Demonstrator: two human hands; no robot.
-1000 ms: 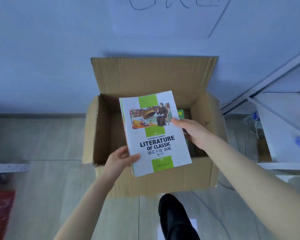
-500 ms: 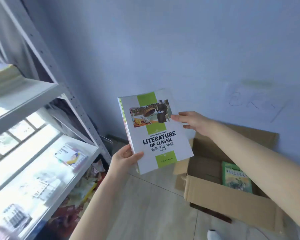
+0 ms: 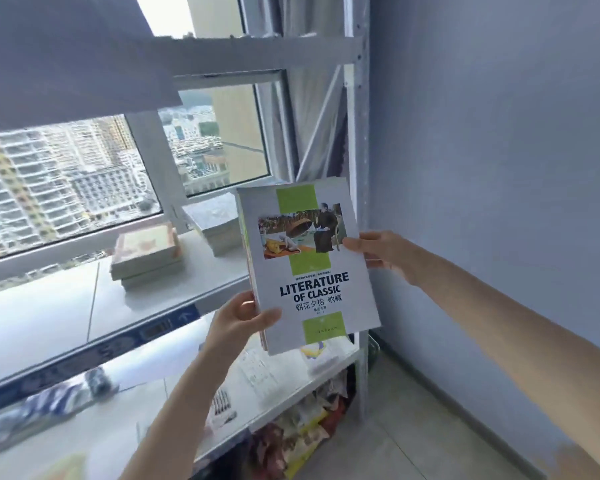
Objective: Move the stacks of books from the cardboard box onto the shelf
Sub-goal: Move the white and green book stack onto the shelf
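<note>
I hold a stack of books (image 3: 309,271) in the air in front of the white metal shelf (image 3: 66,317); its top cover is white and green and reads "Literature of Classic". My left hand (image 3: 238,318) grips the stack's lower left corner, thumb on the cover. My right hand (image 3: 383,254) holds its right edge. Two stacks of books lie on the middle shelf board: one with a pale yellow cover (image 3: 146,254) and a grey one (image 3: 219,225) behind the held stack. The cardboard box is out of view.
A window (image 3: 66,178) with high-rise buildings outside lies behind the shelf. A shelf upright (image 3: 359,133) stands against the blue wall (image 3: 499,168) on the right. Lower boards carry papers and small items (image 3: 253,372); colourful packets (image 3: 302,431) fill the bottom level.
My view swung left and up from the box to the shelf. Both hands carried the book stack along, up to the height of the middle shelf board. The box left the view.
</note>
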